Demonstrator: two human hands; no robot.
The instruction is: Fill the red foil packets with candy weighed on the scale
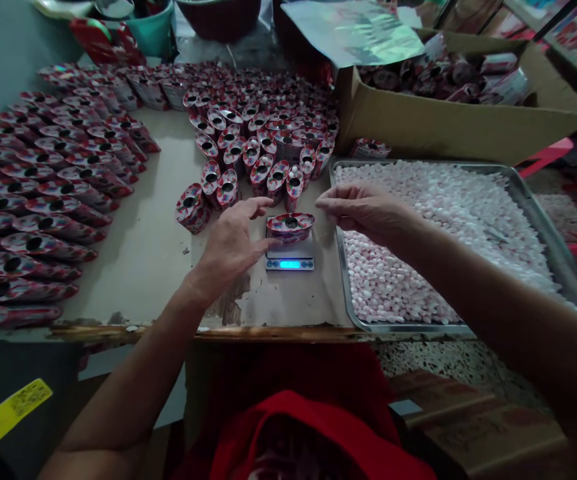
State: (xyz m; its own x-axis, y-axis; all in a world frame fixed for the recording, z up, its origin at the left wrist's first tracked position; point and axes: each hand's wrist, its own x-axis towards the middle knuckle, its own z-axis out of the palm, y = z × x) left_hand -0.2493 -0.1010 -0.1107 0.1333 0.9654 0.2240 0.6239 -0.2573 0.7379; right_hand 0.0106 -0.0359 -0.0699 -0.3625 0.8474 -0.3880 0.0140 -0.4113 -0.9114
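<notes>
Weighing step: open pouch point(291, 225) sitting on pocket scale point(289, 257). Left hand point(228, 243) steadying it at 9 o'clock, fingers spread. Right hand point(363, 208) hovering at 3 o'clock over candy tray point(543, 220), fingertips pinched; contents unclear. Next probably needs small top-ups.

Bare tabletop point(148, 247) is lying open at centre-left of the frame, giving my left hand point(228, 243) room to slide. Upright open pouches point(263, 150) are crowding just above the scale point(289, 257), flat pouch rows point(33, 200) are walling off the left. The candy tray point(523, 193) and cardboard box point(448, 123) are blocking the right.
</notes>
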